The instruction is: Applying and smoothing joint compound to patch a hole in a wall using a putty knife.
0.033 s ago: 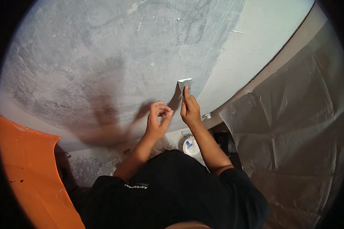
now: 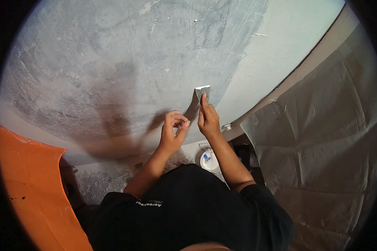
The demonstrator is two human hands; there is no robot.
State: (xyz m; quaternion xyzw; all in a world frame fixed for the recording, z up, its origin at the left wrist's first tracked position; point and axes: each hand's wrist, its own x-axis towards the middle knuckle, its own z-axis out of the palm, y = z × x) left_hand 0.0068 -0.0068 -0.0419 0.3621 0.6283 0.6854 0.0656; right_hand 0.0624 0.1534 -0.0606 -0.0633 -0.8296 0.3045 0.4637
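My right hand point(image 2: 209, 122) is closed round a putty knife, its index finger stretched along the grey metal blade point(image 2: 200, 91). The handle is hidden in the palm. White paste lines the blade's far edge, which is at the wall point(image 2: 155, 67); whether it touches cannot be told. To the left, my left hand point(image 2: 171, 133) is raised in front of the wall with loosely bent fingers. A gap shows between thumb and fingers, and nothing is seen in them. Patchy grey covers the wall's left and middle, smoother white its right side.
A white bucket point(image 2: 215, 164) with a blue item point(image 2: 207, 157) inside stands below my right forearm. An orange sheet or board point(image 2: 33, 180) is at the left. A creased grey-brown cover point(image 2: 318, 146) spans the right. A small white fitting point(image 2: 227, 127) is near the wall's lower edge.
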